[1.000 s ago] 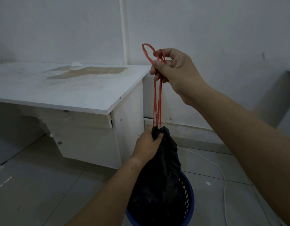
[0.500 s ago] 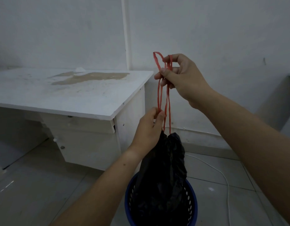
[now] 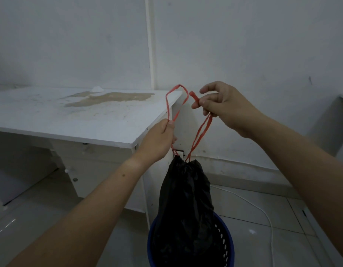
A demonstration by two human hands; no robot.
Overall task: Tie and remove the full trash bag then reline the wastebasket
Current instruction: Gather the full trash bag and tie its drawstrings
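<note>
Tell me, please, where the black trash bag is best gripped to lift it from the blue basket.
Grip the gathered neck of the trash bag, just under the red drawstrings, coming from above. It is cinched narrow there and points up, while the wide body sits in the blue basket.

a single wide-angle view from the person's head looks forward and slightly down, close in, facing the white wall (image 3: 244,45), desk (image 3: 70,120) at left of frame, wastebasket (image 3: 230,249) at bottom centre.
</note>
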